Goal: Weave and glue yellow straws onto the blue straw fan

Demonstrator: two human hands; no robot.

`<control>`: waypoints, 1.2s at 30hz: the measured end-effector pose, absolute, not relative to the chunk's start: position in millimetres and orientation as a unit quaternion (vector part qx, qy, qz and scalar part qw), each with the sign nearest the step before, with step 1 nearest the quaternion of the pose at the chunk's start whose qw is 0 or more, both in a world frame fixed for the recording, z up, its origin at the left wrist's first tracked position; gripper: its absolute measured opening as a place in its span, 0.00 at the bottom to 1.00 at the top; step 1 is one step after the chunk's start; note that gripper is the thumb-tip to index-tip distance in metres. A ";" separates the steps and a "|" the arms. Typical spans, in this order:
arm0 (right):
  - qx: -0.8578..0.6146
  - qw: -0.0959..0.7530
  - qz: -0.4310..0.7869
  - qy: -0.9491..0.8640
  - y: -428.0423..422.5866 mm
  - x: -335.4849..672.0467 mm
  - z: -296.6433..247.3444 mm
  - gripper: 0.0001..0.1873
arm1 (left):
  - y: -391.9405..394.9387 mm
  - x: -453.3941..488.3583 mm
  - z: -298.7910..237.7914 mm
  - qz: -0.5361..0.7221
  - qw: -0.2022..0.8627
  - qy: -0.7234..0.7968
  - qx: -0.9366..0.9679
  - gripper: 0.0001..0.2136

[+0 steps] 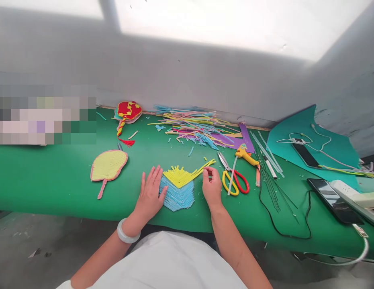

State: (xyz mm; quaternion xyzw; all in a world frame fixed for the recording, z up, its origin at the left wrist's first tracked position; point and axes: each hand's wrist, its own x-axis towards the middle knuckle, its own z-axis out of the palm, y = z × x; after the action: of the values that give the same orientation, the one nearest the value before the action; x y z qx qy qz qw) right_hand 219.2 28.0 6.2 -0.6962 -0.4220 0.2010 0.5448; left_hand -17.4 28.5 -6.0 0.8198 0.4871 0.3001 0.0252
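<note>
On the green table lies a flat panel of pipe cleaners laid side by side, its lower part blue (178, 197) and its upper part yellow (177, 175) in a V pattern. My left hand (151, 192) rests flat with fingers spread, touching the panel's left edge. Longer yellow pipe cleaners (199, 169) stick out to the upper right. Beside them my right hand (212, 188) is closed in a pinch; whatever is between its fingertips is hidden. Scissors (238, 181) with yellow and red handles lie to its right, with a yellow glue gun (246, 154) close by.
A yellow fan with pink rim (109, 166) lies left, a red fan (129, 111) behind it. Cut pipe cleaners (193, 124) are heaped by the wall. Dark green wires (269, 184), a marker (270, 167), a phone (333, 200), a cable (283, 234) and a power strip (354, 198) are right.
</note>
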 end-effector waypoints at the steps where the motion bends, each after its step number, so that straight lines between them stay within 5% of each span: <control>1: -0.694 0.544 0.195 -0.429 28.8 219.3 4.9 0.18 | 30.3 -18.1 -8.2 0.292 0.019 0.494 0.819 0.31; 36: -0.611 0.464 0.070 -0.638 31.7 213.7 -11.2 0.15 | 28.5 -17.1 -10.0 0.229 0.058 0.468 0.852 0.33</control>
State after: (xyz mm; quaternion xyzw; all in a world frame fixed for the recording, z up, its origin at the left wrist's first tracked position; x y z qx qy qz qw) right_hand 213.7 31.7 -11.2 -0.6107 -0.6376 0.0699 0.4644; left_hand -17.1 28.5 -10.0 0.8517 0.4676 0.2293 0.0580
